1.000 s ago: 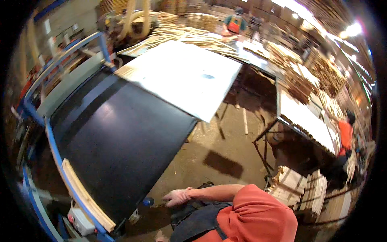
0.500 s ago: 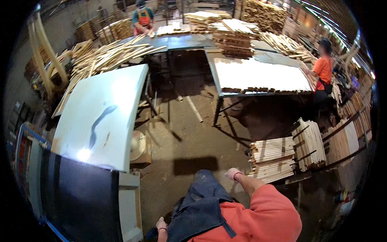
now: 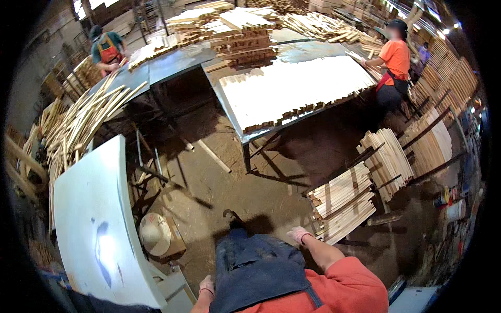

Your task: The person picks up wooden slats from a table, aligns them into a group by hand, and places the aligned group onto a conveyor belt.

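Note:
My right hand (image 3: pixel 299 235), in a pale glove, is held out ahead of my body over the floor. Its fingers point left, and it holds nothing that I can see. The closest thing to it is a stack of light wooden strips (image 3: pixel 342 198) on the right. My left hand (image 3: pixel 207 285), also gloved, hangs low beside my dark apron (image 3: pixel 261 268). Its fingers are too small and turned away to read. Left of that hand lies a pale, glossy tabletop (image 3: pixel 86 208) with a dark smear.
A metal-legged table (image 3: pixel 229 112) ahead bears a wide layer of wooden strips. A person in orange (image 3: pixel 395 58) stands at its right end, another in a red apron (image 3: pixel 108 52) at the far left. A round pale object (image 3: pixel 155 234) and a loose stick (image 3: pixel 214 156) are on the floor.
My view has swung right, so the tables and both people appear further left. The glossy tabletop is lower, and the strip stacks at right show more fully. Both my hands stay beside my body.

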